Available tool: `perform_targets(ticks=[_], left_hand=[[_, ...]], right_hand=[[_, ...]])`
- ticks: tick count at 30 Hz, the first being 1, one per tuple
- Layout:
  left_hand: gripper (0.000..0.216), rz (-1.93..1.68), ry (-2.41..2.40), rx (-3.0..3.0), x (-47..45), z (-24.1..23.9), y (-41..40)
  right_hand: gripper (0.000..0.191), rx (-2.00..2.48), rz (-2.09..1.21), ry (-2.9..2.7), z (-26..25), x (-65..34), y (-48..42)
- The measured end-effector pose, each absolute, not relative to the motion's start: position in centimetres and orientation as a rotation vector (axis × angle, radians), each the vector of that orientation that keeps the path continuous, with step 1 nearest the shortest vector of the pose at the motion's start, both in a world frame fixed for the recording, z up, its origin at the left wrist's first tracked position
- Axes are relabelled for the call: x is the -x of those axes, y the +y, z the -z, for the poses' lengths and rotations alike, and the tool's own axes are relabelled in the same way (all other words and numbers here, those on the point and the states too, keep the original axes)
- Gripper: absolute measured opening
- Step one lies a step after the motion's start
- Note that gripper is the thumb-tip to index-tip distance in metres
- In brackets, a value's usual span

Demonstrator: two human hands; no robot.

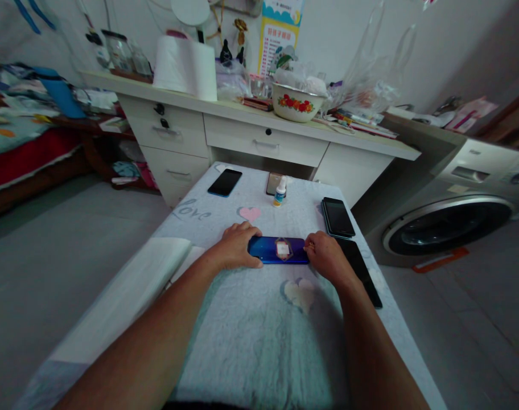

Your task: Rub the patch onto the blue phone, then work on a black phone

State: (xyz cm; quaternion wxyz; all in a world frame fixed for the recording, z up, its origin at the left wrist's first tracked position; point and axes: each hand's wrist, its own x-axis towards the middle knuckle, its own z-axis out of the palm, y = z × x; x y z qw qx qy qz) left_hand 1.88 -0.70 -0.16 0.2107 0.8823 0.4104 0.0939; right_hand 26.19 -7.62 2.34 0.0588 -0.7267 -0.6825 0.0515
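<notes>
A blue phone (277, 250) lies flat and crosswise on the cloth-covered table (251, 341), with a small pale sticker or card on its middle. My left hand (236, 246) grips its left end, fingers curled over the edge. At the phone's right end my right hand (328, 255) is closed, fingertips pinched against the edge. A small dropper bottle (280, 192) with a blue label stands just beyond the phone.
Black phones lie at the far left (225, 182), behind the bottle (273, 183), at the right (337, 217) and by my right wrist (362, 270). A white desk (259, 136) with a flowered bowl (297, 102) stands behind; a washing machine (451, 222) is right, a bed (20, 142) left.
</notes>
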Motion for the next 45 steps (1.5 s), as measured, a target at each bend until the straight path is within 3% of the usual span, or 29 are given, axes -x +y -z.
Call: perform_targets(ticks=[28,45], left_hand=[[0.067,-0.255,1.158,-2.448,-2.0,0.0,-0.7],[0.065,-0.259,1.144,-2.459,-1.9,0.3,-0.6]], right_hand=[[0.022,2.084,-0.223,-2.187,-2.6,-23.0,-8.0],[0.017,2.147,-0.212,-2.154,-2.4,-26.4,-7.8]])
